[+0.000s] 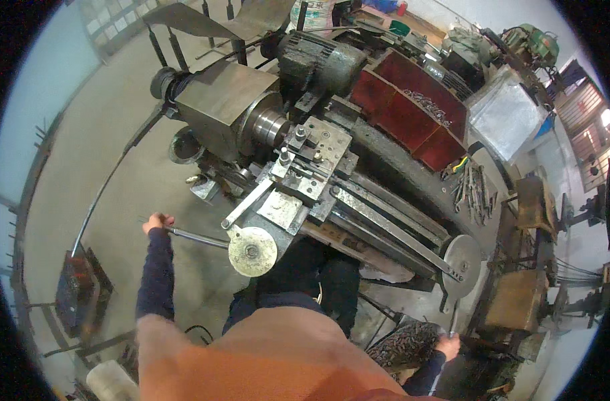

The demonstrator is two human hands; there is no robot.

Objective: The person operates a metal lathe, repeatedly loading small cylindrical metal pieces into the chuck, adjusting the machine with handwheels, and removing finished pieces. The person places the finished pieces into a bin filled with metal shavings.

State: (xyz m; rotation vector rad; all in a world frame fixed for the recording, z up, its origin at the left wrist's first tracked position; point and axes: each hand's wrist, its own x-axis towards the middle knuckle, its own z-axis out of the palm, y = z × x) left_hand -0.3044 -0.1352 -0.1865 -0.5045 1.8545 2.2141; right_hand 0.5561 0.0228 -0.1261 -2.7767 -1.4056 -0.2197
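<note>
My left hand [158, 222] is closed round the end of a metal lever [201, 237]. That lever runs to a pale round disc [253, 252] at the front of a small lathe. Low on the right, my right hand [448, 346] grips another lever [454, 318], which hangs below a grey round plate [462, 265]. A long flat bar [395, 230] links this plate to the tool slide [321, 150]. Behind the slide sits the shiny chuck [270, 127], projecting from the headstock [228, 93]. Whether a workpiece is in the chuck, I cannot tell.
An electric motor [321, 61] stands behind the headstock. A red tray [405, 110] of small metal parts lies beyond the bed, with several wrenches [475, 190] to its right. A heap of dark metal pieces [405, 346] is near my right hand. A dark box [83, 291] stands on the left.
</note>
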